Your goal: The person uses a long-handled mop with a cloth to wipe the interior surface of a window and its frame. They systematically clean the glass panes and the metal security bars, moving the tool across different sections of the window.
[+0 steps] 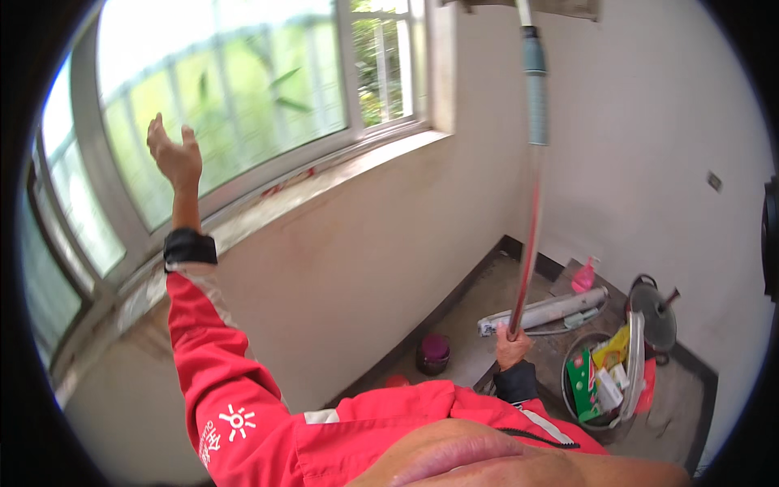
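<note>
My left hand (176,152) is raised in front of the sliding window (231,91), fingers apart and holding nothing. It cannot be told whether it touches the frosted pane. Low on the right, my right hand (512,347) is closed around the bottom of a long pole (531,225). This pole is red in its lower length, with a grey-blue grip sleeve (536,91) further up and a pale section above that. It stands nearly upright, and its top runs out of view beside a brownish board (560,7) on the wall.
The window sill (341,170) runs below the panes. On the floor are a purple-lidded container (434,350), a long white tube-like package (554,309), a pink spray bottle (583,277), a tub (567,389) of boxes and packets, and a glass pot lid (652,316). A wall socket (714,181) is at right.
</note>
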A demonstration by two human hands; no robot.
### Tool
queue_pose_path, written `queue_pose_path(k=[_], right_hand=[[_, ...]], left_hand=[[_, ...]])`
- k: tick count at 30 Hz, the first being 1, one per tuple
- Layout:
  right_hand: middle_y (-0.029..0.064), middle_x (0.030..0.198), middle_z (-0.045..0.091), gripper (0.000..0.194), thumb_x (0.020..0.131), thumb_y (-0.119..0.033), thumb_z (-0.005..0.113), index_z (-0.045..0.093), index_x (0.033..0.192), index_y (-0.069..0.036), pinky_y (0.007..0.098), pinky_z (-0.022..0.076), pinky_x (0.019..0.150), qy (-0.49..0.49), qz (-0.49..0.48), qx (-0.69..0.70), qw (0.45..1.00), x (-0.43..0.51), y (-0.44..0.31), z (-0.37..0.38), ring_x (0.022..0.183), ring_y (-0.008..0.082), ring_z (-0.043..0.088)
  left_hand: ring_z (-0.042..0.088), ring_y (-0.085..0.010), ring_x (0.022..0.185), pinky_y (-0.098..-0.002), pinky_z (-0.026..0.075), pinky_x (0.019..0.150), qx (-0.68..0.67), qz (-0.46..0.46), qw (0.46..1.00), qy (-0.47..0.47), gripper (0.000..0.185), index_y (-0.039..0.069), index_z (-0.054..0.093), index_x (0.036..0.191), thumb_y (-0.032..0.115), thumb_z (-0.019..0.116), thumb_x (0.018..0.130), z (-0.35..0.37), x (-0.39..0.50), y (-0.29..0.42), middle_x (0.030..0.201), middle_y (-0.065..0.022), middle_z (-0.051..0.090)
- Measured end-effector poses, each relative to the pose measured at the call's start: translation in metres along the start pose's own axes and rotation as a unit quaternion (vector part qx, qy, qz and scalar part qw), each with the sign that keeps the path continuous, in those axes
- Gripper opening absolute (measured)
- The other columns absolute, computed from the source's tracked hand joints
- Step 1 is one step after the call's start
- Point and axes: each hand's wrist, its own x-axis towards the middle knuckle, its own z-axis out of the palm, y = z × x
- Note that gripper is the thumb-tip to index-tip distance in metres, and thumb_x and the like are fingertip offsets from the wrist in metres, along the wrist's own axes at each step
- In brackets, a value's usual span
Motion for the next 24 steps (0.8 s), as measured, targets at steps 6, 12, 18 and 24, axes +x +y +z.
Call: queue_pose_path(k=[6, 12, 18, 24], right_hand=[[0.0042, 0.054, 0.051, 0.03, 0.08, -0.024, 0.068, 0.059, 0.07, 0.003, 0.0294, 0.0412, 0.052, 0.014, -0.004, 0.019, 1.0, 0.002, -0.013, -0.007, 0.054, 0.009, 0.046], [0.0063, 0.062, 0.06, 0.026, 0.08, -0.022, 0.068, 0.062, 0.078, 0.003, 0.0285, 0.0438, 0.056, -0.018, 0.02, 0.021, 0.999, 0.007, -0.001, 0.021, 0.058, 0.0104, 0.054], [0.0002, 0.062, 0.056, 0.025, 0.081, -0.022, 0.069, 0.061, 0.077, 0.001, 0.0256, 0.0419, 0.057, -0.006, -0.002, 0.038, 0.999, 0.005, -0.025, 0.046, 0.06, 0.0068, 0.049], [-0.0008, 0.06, 0.052, 0.028, 0.081, -0.024, 0.07, 0.058, 0.072, 0.0, 0.025, 0.0396, 0.054, -0.001, 0.014, 0.038, 0.999, 0.007, -0.029, 0.057, 0.058, 0.0064, 0.045]], left_hand=[[0.037, -0.037, 0.122, -0.0459, 0.031, 0.102, 0.22, -0.124, 0.966, -0.051, 0.064, 0.001, 0.041, 0.128, 0.026, 0.065, 0.074, -0.023, -0.028, -0.066, 0.129, -0.0207, 0.042], [0.038, -0.0338, 0.123, -0.0428, 0.027, 0.105, 0.263, -0.039, 0.96, -0.092, 0.061, -0.001, 0.042, 0.126, 0.026, 0.064, 0.077, -0.044, -0.012, -0.142, 0.127, -0.0204, 0.046], [0.038, -0.0323, 0.123, -0.0441, 0.03, 0.102, 0.35, -0.11, 0.919, -0.145, 0.06, 0.003, 0.045, 0.125, 0.031, 0.065, 0.077, -0.051, 0.003, -0.181, 0.128, -0.018, 0.045], [0.039, -0.0341, 0.121, -0.0448, 0.032, 0.1, 0.333, -0.115, 0.935, -0.034, 0.056, 0.004, 0.05, 0.121, 0.037, 0.063, 0.077, -0.048, 0.01, -0.216, 0.126, -0.0181, 0.047]])
